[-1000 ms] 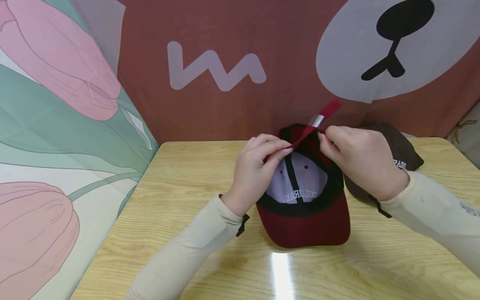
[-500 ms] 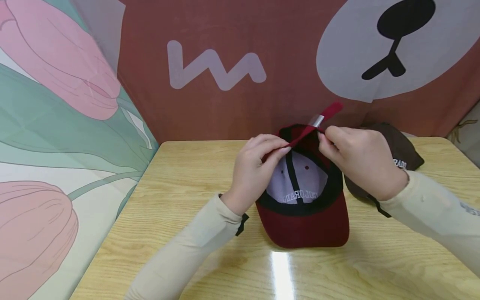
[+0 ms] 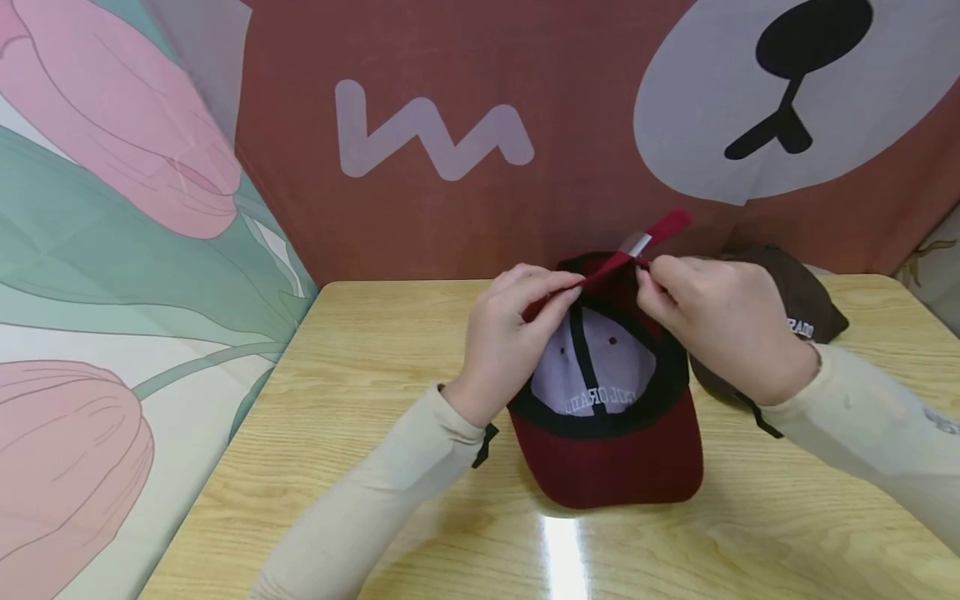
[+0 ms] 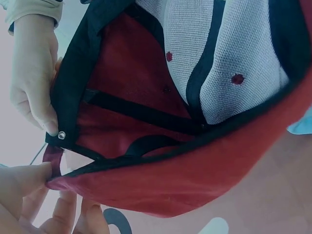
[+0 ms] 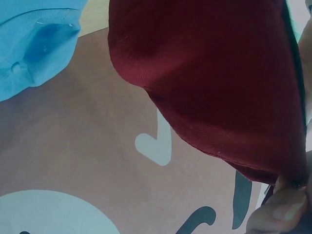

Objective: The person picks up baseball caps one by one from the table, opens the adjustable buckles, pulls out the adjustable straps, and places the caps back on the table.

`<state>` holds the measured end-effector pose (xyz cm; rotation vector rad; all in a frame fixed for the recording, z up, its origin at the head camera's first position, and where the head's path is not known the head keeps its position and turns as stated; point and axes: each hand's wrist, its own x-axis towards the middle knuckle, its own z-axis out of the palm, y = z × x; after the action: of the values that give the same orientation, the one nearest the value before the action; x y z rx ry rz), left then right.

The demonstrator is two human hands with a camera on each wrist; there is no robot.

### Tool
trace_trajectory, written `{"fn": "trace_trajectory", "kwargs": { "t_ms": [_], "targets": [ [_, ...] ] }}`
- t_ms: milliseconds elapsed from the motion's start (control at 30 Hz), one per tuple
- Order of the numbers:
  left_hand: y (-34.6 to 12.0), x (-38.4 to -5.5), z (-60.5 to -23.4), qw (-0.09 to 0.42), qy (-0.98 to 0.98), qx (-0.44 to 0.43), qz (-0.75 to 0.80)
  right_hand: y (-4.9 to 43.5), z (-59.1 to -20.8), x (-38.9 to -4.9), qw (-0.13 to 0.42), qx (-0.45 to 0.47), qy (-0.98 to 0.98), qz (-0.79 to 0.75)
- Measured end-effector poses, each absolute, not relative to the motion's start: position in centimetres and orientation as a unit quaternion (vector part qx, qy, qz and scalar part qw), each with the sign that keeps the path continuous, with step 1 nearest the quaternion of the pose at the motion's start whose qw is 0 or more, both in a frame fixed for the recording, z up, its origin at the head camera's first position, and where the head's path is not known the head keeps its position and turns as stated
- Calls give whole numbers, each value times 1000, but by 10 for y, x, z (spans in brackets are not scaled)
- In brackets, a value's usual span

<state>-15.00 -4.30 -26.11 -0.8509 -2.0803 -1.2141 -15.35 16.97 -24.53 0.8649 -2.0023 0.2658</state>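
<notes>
A dark red baseball cap [image 3: 611, 467] is held with its inside facing up and its brim toward me. My left hand [image 3: 510, 342] pinches the narrow red strap [image 3: 609, 268] at the back opening between thumb and forefinger. My right hand [image 3: 723, 321] pinches the cap's back edge beside a silver buckle [image 3: 637, 245]; the strap's loose end [image 3: 670, 223] sticks up past it. In the left wrist view, a metal eyelet [image 4: 61, 135] sits on the black inner band, right at my right fingertip. The right wrist view shows the cap's outer side [image 5: 209, 83] and part of my right thumb.
Behind my right hand lies a dark brown cap [image 3: 806, 296] with white lettering. A bright blue cap-like fabric item [image 5: 39, 44] appears in the right wrist view. The wooden table [image 3: 360, 358] meets a printed brown backdrop [image 3: 435, 225] at its far edge.
The strap's loose end has dipped slightly and shifted right. The left fingers have risen a little and the brim has moved slightly toward me; both hands keep their grip.
</notes>
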Motion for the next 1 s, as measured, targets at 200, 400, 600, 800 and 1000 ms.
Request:
{"fn": "trace_trajectory", "kwargs": {
  "t_ms": [200, 400, 600, 800, 1000],
  "targets": [
    [-44, -149, -262, 283, -786, -315, -450, 169, -247, -154, 461, 349, -809, 110],
    [-43, -149, -262, 285, -789, -319, -441, 168, -247, -154, 457, 350, -811, 109],
    [-41, -150, -262, 296, -780, -330, -441, 168, -247, -153, 448, 355, -815, 97],
    [-41, -149, -262, 298, -776, -343, -437, 169, -247, -153, 444, 358, -817, 89],
    [-42, -149, -264, 289, -779, -342, -439, 170, -248, -155, 452, 349, -815, 100]
  ]
}}
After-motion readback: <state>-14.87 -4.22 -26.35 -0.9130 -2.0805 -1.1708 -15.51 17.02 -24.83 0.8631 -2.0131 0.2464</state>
